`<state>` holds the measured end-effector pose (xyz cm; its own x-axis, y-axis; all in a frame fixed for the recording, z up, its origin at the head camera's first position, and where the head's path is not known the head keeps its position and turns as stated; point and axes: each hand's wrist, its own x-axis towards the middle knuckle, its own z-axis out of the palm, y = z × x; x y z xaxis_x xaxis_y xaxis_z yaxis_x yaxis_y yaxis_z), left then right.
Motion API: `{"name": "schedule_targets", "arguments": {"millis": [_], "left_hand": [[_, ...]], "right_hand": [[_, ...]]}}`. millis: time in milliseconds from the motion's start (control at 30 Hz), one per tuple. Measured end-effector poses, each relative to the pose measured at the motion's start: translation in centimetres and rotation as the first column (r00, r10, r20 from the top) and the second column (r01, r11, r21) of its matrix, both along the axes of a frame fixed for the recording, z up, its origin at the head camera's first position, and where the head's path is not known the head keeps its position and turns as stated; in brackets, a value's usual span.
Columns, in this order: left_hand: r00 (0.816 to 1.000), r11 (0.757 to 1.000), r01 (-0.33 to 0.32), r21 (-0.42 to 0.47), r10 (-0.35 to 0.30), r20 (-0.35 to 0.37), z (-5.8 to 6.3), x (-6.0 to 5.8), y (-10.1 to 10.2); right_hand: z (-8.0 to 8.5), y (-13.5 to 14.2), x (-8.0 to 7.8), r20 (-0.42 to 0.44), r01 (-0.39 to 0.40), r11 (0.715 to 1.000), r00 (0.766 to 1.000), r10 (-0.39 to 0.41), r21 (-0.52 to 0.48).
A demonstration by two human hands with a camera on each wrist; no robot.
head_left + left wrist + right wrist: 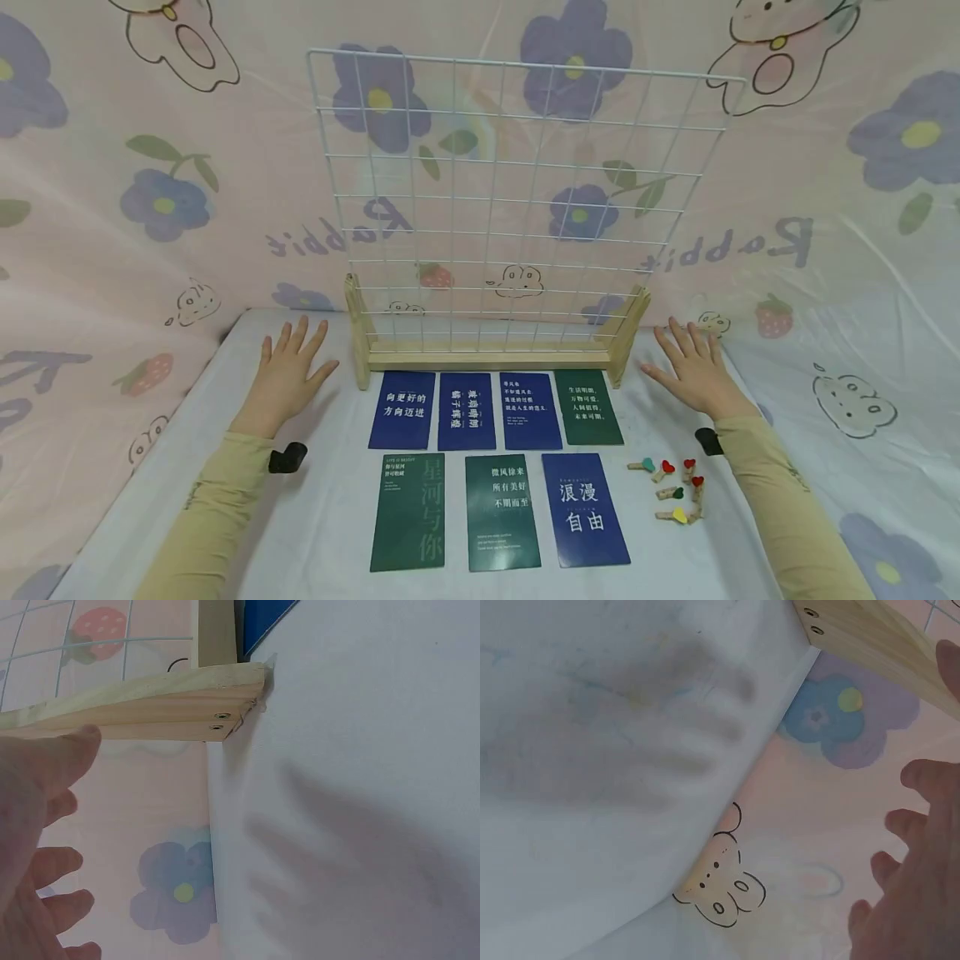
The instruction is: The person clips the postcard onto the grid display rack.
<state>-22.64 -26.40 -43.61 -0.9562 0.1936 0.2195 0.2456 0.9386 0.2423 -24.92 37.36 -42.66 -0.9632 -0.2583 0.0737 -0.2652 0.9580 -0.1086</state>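
Note:
My left hand [288,379] is spread, palm down, left of the wooden stand's left foot [358,333], holding nothing. On the other side my right hand [693,371] spreads its fingers the same way, near the right foot [628,335]. Both hands cast shadows on the white tabletop in the wrist views. Between them a white wire grid panel [491,193] rises from the wooden base [487,361]. Two rows of blue and green cards with white writing lie in front, including a blue card [586,510] and a green card [502,512].
Several small wooden clips [670,493] with coloured hearts lie to the right of the cards. Patterned cloth [465,150] with flowers and rabbits hangs behind the grid and along both sides. The white tabletop [322,533] ends at the cloth.

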Motion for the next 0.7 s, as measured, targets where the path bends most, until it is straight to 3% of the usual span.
{"name": "schedule_targets", "arguments": {"millis": [167, 367, 533, 700], "left_hand": [[1.000, 0.999, 0.004, 0.047, -0.005, 0.031, 0.4, 0.2, -0.1], [0.997, 0.991, -0.038, 0.126, 0.028, 0.076, 0.5, 0.5, -0.4], [0.993, 0.971, -0.056, 0.233, 0.029, 0.117, 0.6, 0.7, -1.0], [0.995, 0.949, -0.029, 0.315, -0.001, 0.095, 0.5, 0.8, -1.4]], "right_hand": [[0.2, 0.0, -0.1, 0.025, -0.012, 0.998, 1.000, 0.014, -0.062], [0.3, 0.2, -0.2, 0.062, -0.015, 0.992, 0.998, 0.023, -0.125], [0.6, 0.3, 0.1, 0.142, 0.006, 0.979, 0.990, 0.023, -0.202], [0.4, 0.2, 0.3, 0.191, 0.033, 0.964, 0.982, 0.019, -0.264]]}}
